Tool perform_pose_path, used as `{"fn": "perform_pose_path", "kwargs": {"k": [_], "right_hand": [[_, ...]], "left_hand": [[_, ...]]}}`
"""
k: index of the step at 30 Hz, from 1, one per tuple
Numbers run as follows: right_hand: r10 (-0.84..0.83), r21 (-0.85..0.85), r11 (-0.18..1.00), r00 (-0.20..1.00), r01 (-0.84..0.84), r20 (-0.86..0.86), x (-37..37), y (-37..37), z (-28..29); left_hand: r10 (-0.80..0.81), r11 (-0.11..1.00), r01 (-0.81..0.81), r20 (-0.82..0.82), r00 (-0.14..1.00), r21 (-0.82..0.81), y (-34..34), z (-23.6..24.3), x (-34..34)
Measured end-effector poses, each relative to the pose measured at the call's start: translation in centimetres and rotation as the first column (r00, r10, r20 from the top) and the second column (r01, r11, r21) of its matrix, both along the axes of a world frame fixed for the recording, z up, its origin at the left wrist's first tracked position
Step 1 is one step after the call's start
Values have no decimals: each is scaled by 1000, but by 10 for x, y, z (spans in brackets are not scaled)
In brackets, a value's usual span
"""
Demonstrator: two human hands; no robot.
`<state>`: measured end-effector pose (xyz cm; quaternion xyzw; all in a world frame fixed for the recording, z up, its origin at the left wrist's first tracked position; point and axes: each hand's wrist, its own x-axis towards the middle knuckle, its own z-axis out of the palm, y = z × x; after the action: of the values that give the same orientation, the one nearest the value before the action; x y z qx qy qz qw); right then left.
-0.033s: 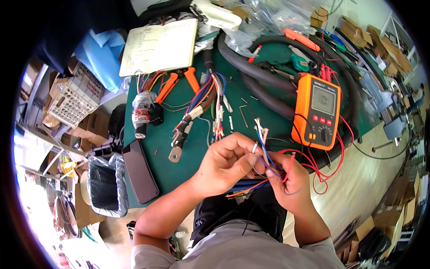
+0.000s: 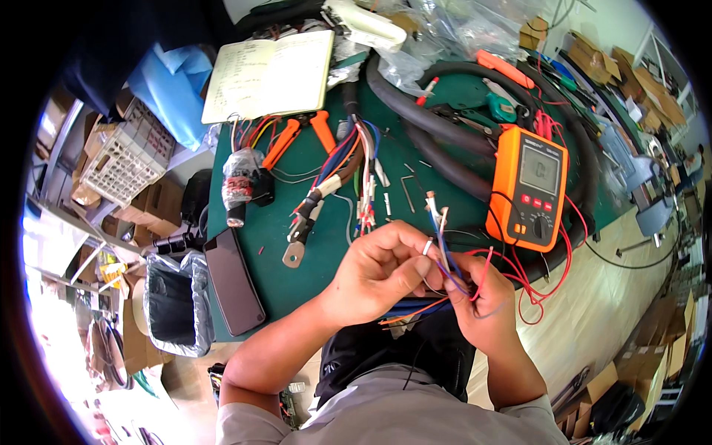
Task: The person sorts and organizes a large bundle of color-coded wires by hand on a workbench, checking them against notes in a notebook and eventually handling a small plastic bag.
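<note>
Both hands meet above the near edge of the green table. Thumb and forefinger of my left hand (image 2: pixel 382 273) pinch a small white sleeve (image 2: pixel 427 247) that looks to be on a thin wire. My right hand (image 2: pixel 480 300) is closed around several loose wires (image 2: pixel 440 239), among them blue, white, purple and red ones, with tips pointing up. Orange and blue wires (image 2: pixel 415 308) hang below the fingers. Just beyond lies a thick cable's split end, with white-sleeved wires (image 2: pixel 366 204) and a metal ring lug (image 2: pixel 294 254).
An orange multimeter (image 2: pixel 528 189) with red leads stands at right, beside thick black cable coils (image 2: pixel 445 152). Orange-handled pliers (image 2: pixel 324 132), an open notebook (image 2: pixel 271 78), a taped connector (image 2: pixel 237 185) and a phone (image 2: pixel 234 282) lie at left. A lined bin (image 2: pixel 178 304) stands below the table.
The whole view has shifted slightly, so the table things sit a little further right. Both hands keep their grip, and the wire tips have tilted slightly.
</note>
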<state>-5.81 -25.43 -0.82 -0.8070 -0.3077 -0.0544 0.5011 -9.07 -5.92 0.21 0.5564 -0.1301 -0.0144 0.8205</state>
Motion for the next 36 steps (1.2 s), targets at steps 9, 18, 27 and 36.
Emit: {"fn": "perform_pose_path", "kwargs": {"k": [9, 18, 27, 36], "right_hand": [[-251, -69, 965, 967, 253, 36, 12, 20, 6], [-197, -17, 979, 934, 201, -298, 19, 16, 15], [-34, -355, 934, 999, 41, 26, 19, 26, 11], [-38, -11, 999, 987, 40, 159, 11, 24, 0]], "left_hand": [[-15, 1000, 14, -25, 1000, -20, 2, 5, 0], [-202, 975, 204, -36, 979, 89, 1, 9, -3], [101, 988, -109, 80, 992, 107, -5, 1, 2], [158, 978, -145, -78, 984, 147, -7, 9, 4]]}}
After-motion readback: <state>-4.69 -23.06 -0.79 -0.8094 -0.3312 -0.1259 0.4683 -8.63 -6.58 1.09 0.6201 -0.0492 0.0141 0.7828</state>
